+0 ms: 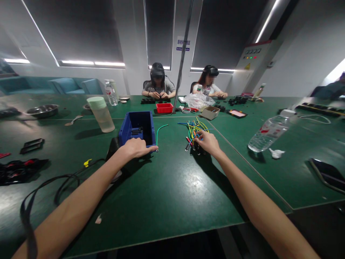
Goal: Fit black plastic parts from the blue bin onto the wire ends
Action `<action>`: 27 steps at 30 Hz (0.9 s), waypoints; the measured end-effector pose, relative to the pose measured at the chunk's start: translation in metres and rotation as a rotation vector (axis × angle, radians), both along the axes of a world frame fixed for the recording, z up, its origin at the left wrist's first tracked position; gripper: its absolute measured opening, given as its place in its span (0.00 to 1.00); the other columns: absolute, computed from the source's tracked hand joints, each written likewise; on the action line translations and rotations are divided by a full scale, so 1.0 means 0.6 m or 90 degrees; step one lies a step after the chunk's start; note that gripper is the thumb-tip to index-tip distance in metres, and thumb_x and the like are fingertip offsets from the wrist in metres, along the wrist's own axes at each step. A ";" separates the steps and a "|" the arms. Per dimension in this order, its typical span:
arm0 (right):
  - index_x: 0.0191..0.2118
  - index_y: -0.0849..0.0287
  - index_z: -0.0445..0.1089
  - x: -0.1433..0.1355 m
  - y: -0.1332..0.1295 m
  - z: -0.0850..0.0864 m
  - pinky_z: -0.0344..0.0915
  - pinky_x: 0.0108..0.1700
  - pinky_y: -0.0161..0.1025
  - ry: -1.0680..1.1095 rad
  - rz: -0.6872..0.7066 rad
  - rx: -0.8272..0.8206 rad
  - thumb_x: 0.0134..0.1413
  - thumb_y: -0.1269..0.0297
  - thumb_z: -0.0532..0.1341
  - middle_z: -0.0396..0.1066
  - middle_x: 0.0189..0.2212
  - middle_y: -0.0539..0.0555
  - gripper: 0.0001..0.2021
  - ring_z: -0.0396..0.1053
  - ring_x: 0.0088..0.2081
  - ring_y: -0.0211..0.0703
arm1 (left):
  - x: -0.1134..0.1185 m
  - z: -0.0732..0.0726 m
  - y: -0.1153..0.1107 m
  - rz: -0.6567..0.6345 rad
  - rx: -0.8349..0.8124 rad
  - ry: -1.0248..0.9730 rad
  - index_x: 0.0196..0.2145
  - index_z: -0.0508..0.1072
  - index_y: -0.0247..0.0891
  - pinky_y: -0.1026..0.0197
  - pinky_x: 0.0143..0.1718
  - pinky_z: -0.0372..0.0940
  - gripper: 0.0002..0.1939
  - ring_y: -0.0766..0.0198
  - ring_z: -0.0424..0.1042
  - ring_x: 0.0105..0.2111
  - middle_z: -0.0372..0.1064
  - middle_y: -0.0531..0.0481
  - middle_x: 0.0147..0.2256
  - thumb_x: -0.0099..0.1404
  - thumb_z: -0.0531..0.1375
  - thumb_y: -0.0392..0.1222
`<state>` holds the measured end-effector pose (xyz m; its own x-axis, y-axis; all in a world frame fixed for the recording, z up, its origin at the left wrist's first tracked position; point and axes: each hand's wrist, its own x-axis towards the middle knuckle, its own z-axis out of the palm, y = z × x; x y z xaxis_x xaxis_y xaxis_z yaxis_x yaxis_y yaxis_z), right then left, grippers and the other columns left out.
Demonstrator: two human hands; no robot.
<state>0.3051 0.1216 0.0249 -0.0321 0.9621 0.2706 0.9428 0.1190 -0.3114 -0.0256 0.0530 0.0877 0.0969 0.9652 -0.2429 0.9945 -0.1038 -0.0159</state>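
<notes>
My left hand [136, 147] is closed over the front rim of a blue plastic bin [152, 126], its thumb stretched to the right along the edge. Small black parts [137, 131] lie inside the bin. Beside its right wall, a single green wire [157, 133] lies with its metal end at my thumb tip; whether the thumb touches it I cannot tell. To the right, my right hand [207, 142] pinches into a loose bundle of wires [198, 126], yellow, green, blue and red, with metal ring ends toward me. Which wires sit between the fingers is hidden.
A green-lidded bottle [101, 115] stands left of the bin, and a water bottle [271, 131] tilts at right near a phone [329, 174]. Farther back are a red tray [164, 108], a small box [210, 112] and two people working. A black strap [31, 205] lies at left.
</notes>
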 end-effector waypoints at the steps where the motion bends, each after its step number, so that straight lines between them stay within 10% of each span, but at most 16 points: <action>1: 0.48 0.54 0.70 -0.001 0.000 0.001 0.60 0.33 0.38 0.002 -0.003 0.007 0.51 0.57 0.62 0.76 0.35 0.53 0.18 0.72 0.39 0.49 | 0.000 -0.001 0.000 0.000 0.005 0.001 0.39 0.77 0.31 0.54 0.40 0.64 0.53 0.42 0.73 0.43 0.73 0.29 0.44 0.51 0.34 0.79; 27: 0.36 0.60 0.72 -0.038 -0.023 -0.012 0.62 0.34 0.36 0.071 0.076 0.357 0.55 0.63 0.55 0.75 0.31 0.55 0.10 0.70 0.29 0.41 | -0.008 0.005 0.000 -0.058 0.116 -0.002 0.37 0.77 0.29 0.55 0.40 0.65 0.40 0.46 0.74 0.39 0.74 0.30 0.39 0.61 0.43 0.69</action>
